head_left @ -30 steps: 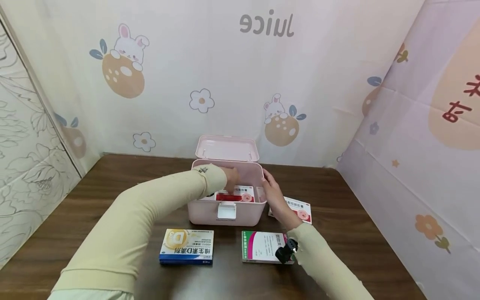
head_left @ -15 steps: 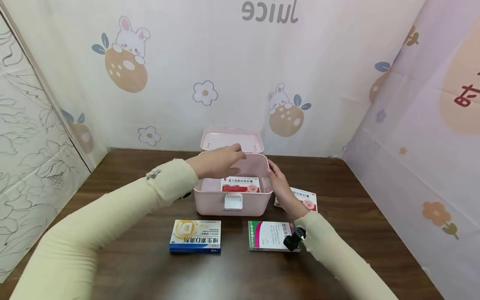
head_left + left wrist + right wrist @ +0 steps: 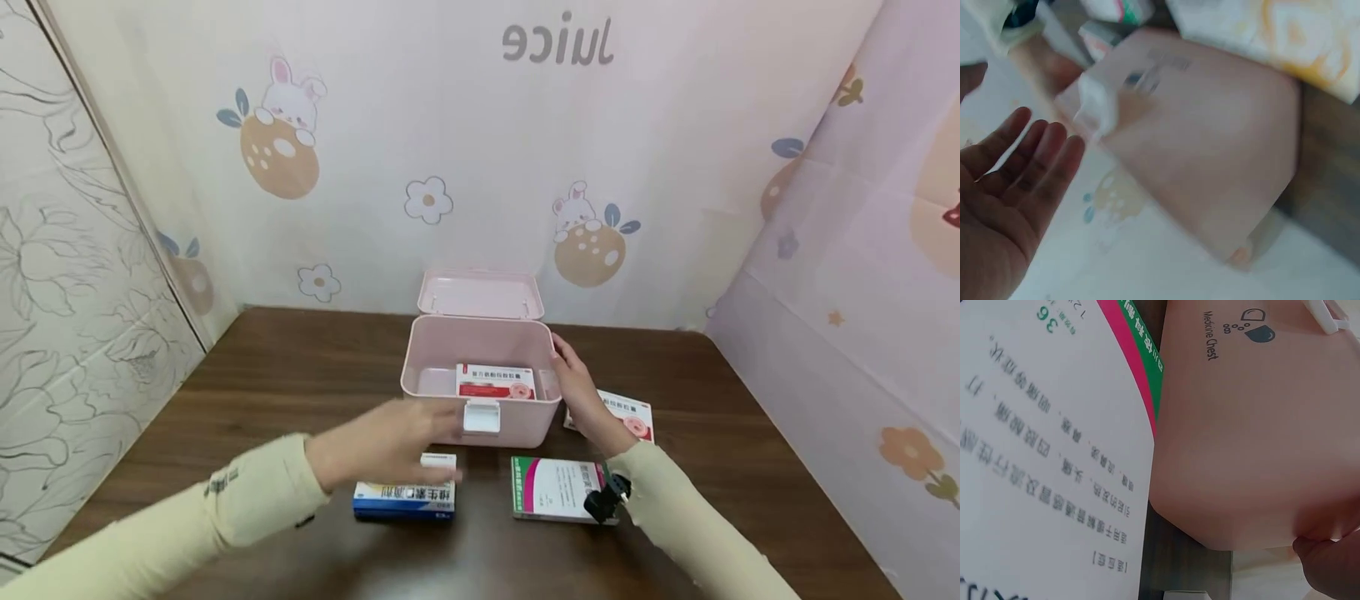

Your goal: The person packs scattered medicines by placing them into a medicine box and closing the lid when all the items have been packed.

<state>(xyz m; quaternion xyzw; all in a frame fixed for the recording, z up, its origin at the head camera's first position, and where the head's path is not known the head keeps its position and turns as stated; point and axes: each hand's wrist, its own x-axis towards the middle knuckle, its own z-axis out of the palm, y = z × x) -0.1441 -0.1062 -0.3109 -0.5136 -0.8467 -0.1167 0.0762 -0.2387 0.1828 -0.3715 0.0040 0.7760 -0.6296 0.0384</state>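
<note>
A pink chest (image 3: 510, 429) stands with its lid raised, and a red and white box (image 3: 495, 381) lies inside it. My left hand (image 3: 390, 442), empty and with fingers extended, is over the blue and yellow box (image 3: 405, 510) in front of the chest, partly covering it. In the left wrist view that hand (image 3: 1016, 194) shows spread, relaxed fingers beside the chest (image 3: 1204, 137). My right hand (image 3: 583, 392) rests against the chest's right side, thumb at the rim; the right wrist view shows part of it (image 3: 1335, 562) touching the pink wall (image 3: 1260, 437).
A green and white box (image 3: 555, 490) lies at the front right of the chest, under my right wrist. Another red and white box (image 3: 633, 417) lies behind my right forearm. A patterned curtain (image 3: 480, 150) hangs behind the brown table (image 3: 315, 367).
My left hand has come up out of the chest and moved forward and down to above the blue and yellow box. The right hand has stayed at the chest's side.
</note>
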